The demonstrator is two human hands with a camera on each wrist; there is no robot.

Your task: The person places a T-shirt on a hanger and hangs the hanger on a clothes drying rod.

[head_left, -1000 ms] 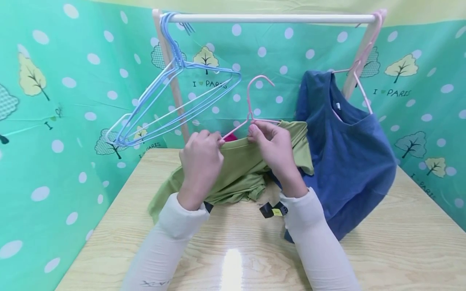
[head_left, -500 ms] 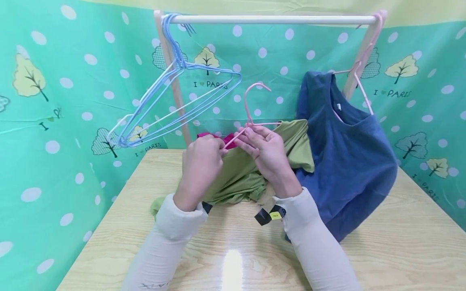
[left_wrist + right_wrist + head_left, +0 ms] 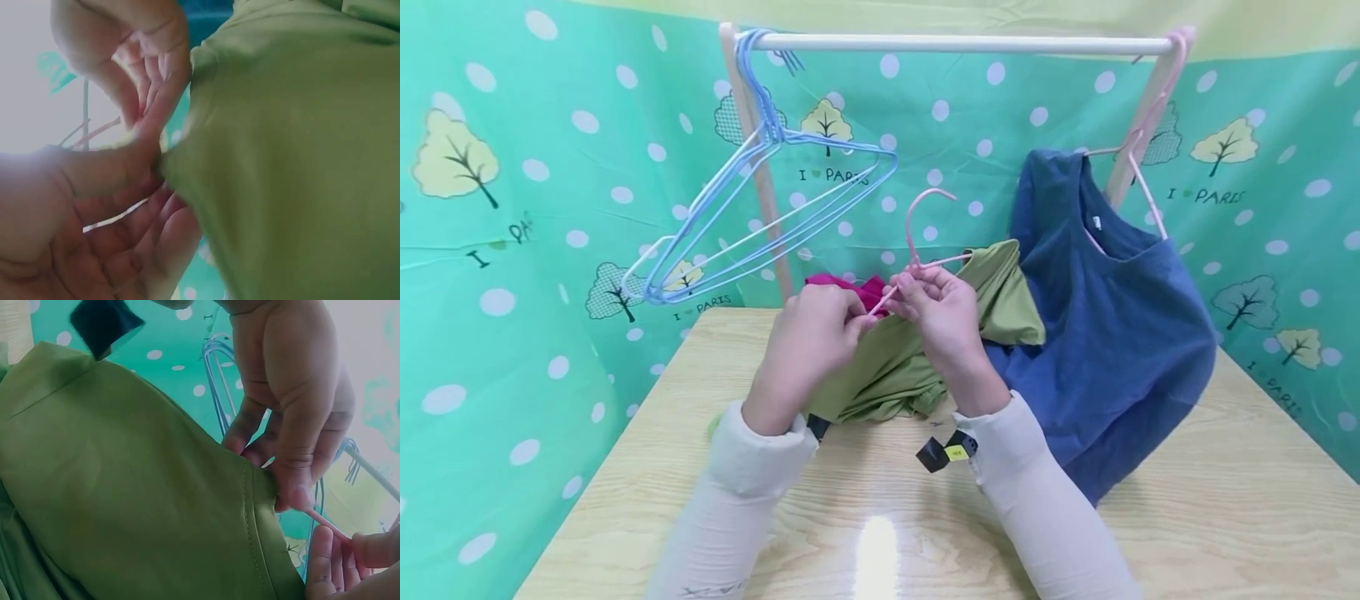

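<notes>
A pink hanger (image 3: 908, 223) stands hook up, one arm inside a green shirt (image 3: 895, 383). Its other arm is between my hands. My left hand (image 3: 816, 333) pinches the shirt's neckline together with the hanger arm; in the right wrist view the left thumb and fingers (image 3: 294, 456) grip the stitched edge. My right hand (image 3: 951, 325) pinches the bare pink rod just below the hook's neck. From the left wrist camera, the green cloth (image 3: 287, 156) hangs from my left fingers, and the hanger's arm end is hidden.
Several blue hangers (image 3: 775, 136) hang at the left end of the rack's white bar (image 3: 970, 43). A dark blue top (image 3: 1120, 350) hangs at right on another pink hanger. Magenta cloth (image 3: 865, 288) lies behind the hands on the wooden table (image 3: 865, 500).
The held hanger has dropped lower. My right hand has left the shirt's collar edge and moved left onto the rod. My left hand has shifted slightly down. More magenta cloth shows.
</notes>
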